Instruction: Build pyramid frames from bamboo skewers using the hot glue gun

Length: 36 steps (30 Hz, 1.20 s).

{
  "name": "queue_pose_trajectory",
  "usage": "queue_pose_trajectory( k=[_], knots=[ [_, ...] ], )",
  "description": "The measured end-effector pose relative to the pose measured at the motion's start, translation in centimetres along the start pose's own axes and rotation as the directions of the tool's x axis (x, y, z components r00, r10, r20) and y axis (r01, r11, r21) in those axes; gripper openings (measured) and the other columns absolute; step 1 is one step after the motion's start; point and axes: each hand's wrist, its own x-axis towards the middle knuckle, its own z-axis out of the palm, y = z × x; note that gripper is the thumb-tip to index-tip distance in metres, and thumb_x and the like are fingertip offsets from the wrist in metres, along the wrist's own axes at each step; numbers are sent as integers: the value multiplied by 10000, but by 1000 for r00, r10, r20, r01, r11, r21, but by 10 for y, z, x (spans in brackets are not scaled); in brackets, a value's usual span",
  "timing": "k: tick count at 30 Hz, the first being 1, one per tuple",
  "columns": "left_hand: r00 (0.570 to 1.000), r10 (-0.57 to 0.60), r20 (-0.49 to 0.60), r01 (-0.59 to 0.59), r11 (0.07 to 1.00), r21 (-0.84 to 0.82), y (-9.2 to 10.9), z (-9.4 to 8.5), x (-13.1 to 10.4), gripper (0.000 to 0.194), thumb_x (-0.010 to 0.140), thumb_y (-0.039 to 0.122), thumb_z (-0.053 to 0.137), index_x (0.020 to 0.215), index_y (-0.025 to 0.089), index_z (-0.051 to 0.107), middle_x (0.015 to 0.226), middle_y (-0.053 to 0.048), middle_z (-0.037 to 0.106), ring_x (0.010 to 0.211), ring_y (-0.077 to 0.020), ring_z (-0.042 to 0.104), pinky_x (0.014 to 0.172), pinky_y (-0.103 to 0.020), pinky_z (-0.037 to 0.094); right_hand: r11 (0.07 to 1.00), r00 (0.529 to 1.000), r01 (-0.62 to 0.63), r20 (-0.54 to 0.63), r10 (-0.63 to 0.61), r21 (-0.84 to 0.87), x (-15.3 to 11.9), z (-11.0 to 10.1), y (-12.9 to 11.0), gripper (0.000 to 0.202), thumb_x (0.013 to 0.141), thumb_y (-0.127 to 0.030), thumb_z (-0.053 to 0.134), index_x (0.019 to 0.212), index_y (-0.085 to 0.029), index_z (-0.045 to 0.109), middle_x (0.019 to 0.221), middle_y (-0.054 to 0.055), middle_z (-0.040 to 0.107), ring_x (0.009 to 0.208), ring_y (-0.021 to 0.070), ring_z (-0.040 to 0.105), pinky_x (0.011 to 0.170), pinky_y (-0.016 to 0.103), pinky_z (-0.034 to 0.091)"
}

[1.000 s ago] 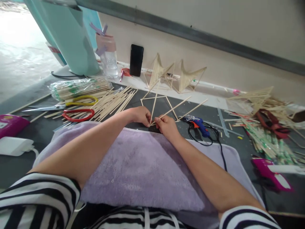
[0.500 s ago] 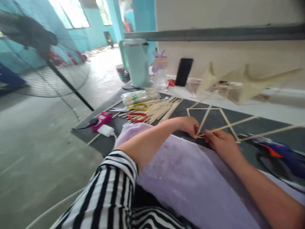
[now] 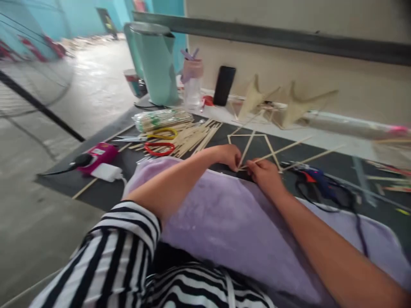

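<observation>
Just past the purple cloth (image 3: 218, 222), at the near edge of the counter (image 3: 109, 192), the stick frame's (image 3: 247, 135) nearest corner was pinched narrowly by the left hand (image 3: 236, 163). Right beside it, a slim stick (image 3: 289, 148) was held in the right hand's (image 3: 253, 167) tight grip, slanted away across the frame. A joint, seemingly, was being steadied; stillness was called for next! Ahead of both grips the frame was spread, a glue gun (image 3: 321, 182) parked rightward; beyond, a phone (image 3: 224, 85) was propped upright.
</observation>
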Motion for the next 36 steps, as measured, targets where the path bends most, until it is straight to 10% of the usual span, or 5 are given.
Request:
queue_pose_trajectory(
  k=[29, 36],
  knots=[
    [998, -68, 0, 67, 996, -64, -5, 2, 5, 143, 604, 175, 713, 744, 145, 701, 631, 36, 625, 633, -103, 519, 634, -238, 359, 991, 993, 114, -45, -110, 75, 8, 3, 11, 360, 806, -476, 560, 581, -195, 543, 458, -9, 493, 483, 118, 447, 485, 251, 322],
    [988, -33, 152, 45, 996, -76, -11, -8, 6, 193, 651, 183, 665, 838, 169, 711, 626, 44, 561, 572, -82, 447, 575, -240, 306, 992, 992, 124, -41, -122, 39, 9, 3, 17, 325, 815, -470, 555, 648, -192, 565, 498, -8, 531, 484, 119, 449, 495, 254, 321]
  ],
)
